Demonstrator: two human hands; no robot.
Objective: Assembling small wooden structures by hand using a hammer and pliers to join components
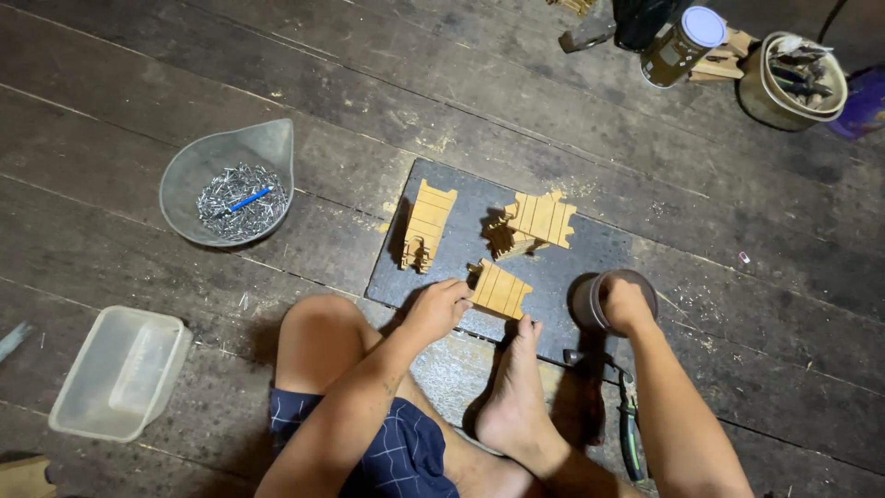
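Left hand was pinching one slatted wooden piece on the dark board; right hand was dipped in a small cup, grip hidden. Two pieces looked built already.

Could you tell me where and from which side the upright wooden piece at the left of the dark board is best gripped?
Probably across its two long side edges, coming from above. The upright wooden piece stands apart on the dark board, clear of the left hand, so both edges look free; its slatted face seems too broad to pinch.
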